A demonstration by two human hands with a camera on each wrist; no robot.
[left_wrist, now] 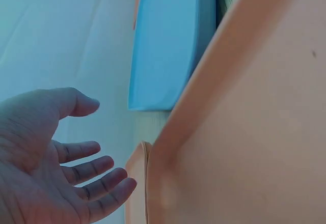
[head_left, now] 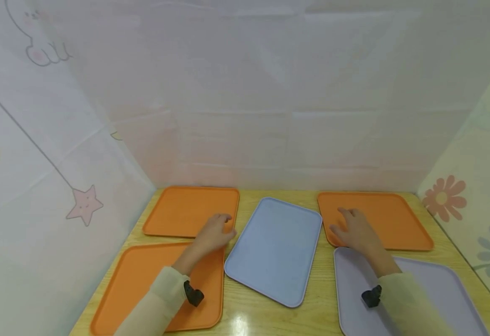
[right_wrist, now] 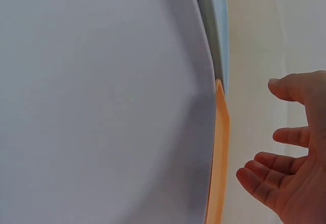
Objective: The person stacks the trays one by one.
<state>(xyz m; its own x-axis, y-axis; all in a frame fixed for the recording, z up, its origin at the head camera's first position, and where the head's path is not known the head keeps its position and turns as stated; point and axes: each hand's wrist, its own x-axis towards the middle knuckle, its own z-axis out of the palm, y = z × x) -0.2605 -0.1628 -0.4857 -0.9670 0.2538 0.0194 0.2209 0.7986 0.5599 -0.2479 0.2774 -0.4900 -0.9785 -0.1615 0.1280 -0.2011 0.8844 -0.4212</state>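
Note:
A blue tray [head_left: 276, 252] lies at a slant on the wooden table, between my two hands. My left hand [head_left: 213, 234] hovers over the orange trays on the left, thumb and fingers spread apart with nothing between them; the left wrist view shows the same relaxed hand [left_wrist: 66, 158]. Over the near left corner of the back right orange tray [head_left: 389, 221] is my right hand [head_left: 356, 231], its fingers loosely bent and holding nothing. In the right wrist view that hand [right_wrist: 295, 158] appears beyond the edge of the purple tray [right_wrist: 102, 102].
Two orange trays, one at the back left [head_left: 186, 210] and one at the front left [head_left: 144, 280], lie on the table [head_left: 253, 317]. The purple tray [head_left: 434, 284] is at the front right. Patterned cloth walls [head_left: 287, 93] stand behind and on both sides.

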